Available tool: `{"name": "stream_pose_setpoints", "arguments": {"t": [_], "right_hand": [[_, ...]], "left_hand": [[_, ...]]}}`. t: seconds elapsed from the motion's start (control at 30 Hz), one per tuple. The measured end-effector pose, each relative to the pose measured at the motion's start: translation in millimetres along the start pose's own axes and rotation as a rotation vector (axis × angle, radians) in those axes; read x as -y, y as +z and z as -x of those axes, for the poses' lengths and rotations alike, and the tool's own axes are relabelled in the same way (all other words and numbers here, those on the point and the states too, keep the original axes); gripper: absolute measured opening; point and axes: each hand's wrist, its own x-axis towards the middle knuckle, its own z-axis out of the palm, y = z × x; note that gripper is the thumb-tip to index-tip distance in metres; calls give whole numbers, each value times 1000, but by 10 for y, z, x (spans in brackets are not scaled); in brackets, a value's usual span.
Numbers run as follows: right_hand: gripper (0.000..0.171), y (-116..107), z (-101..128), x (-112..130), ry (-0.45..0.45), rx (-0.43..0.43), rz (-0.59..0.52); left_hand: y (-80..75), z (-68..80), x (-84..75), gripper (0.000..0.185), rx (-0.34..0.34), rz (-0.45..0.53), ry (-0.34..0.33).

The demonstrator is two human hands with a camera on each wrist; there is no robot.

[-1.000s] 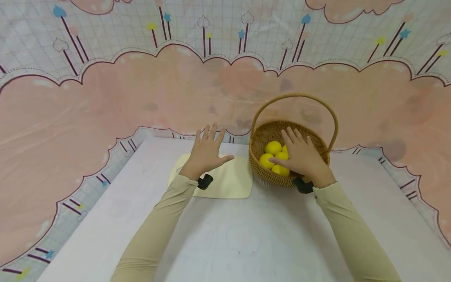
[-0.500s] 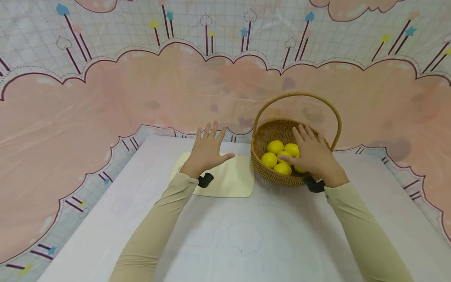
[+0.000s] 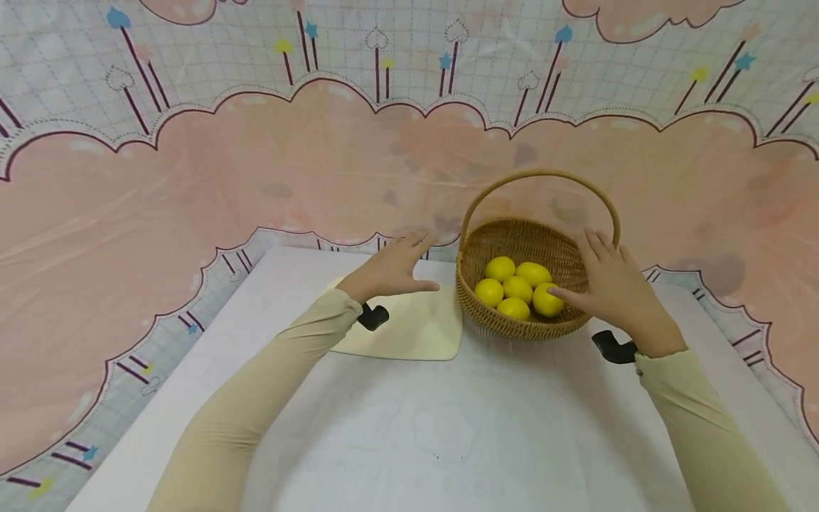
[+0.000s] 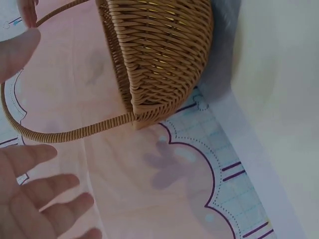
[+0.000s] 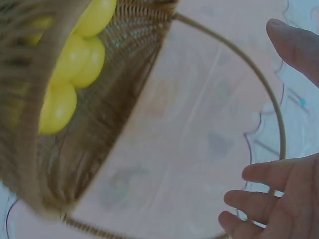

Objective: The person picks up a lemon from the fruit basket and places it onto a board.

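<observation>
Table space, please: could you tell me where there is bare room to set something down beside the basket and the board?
The near half of the white table, between the two sleeves, is bare, as is the strip left of the cream board. It is crowded at the far edge: the left hand hovers over the board, and the right hand is at the basket of lemons.

The left arm covers the near left part of the board (image 3: 416, 331). In the right wrist view the basket (image 5: 124, 99) is blurred and cut off at left. The left wrist view hides the lemons behind the basket's wall.
</observation>
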Motion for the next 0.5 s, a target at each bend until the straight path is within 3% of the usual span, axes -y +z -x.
{"name": "stream_pose_setpoints", "arguments": {"t": [0.2,0.37,0.5], "right_hand": [[100,-36,103,-327,41,-88,-164],[89,-23,121,-578,102,-150,-395],[76,47,80,-724,101,-187,-510]], "left_hand": [[-104,-222,13,83,123,307,86],[-161,-453,-14,74,242,478,106],[-190,-618,-70,64,322,588,118]]}}
